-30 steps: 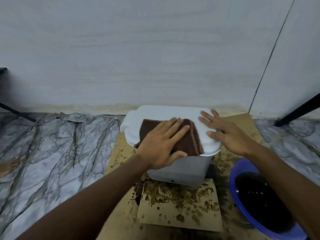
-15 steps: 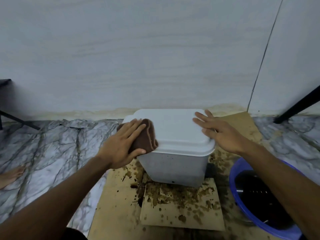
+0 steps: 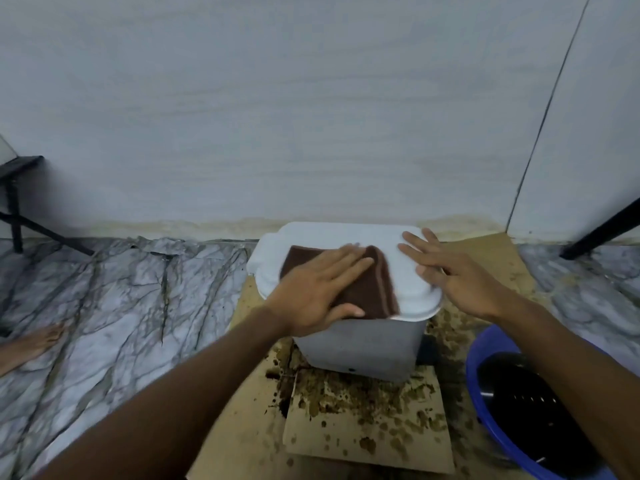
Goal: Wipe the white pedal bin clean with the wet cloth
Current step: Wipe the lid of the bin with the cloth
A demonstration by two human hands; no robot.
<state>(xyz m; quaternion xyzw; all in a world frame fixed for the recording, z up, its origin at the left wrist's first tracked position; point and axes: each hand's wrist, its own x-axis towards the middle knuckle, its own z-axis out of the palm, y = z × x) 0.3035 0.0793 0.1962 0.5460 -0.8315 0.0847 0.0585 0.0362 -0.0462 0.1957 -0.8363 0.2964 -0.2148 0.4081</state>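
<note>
The white pedal bin (image 3: 360,348) stands on stained cardboard against the wall, its lid (image 3: 346,237) closed. A folded brown cloth (image 3: 375,289) lies flat on the lid's front half. My left hand (image 3: 318,289) presses on the cloth with straight, spread fingers, thumb at the lid's front edge. My right hand (image 3: 450,271) rests flat on the lid's right side, fingers straight, touching the lid beside the cloth.
Spattered brown cardboard (image 3: 367,427) covers the floor under and before the bin. A blue basin (image 3: 485,382) with dark water sits at the right, under my right forearm. Marble floor (image 3: 121,306) spreads left, with a bare foot (image 3: 31,344) at the edge. Black metal legs (image 3: 20,216) stand at both sides.
My left hand has swept the cloth from the lid's left edge back onto the middle of the lid. The right hand has stayed on the lid's right side.
</note>
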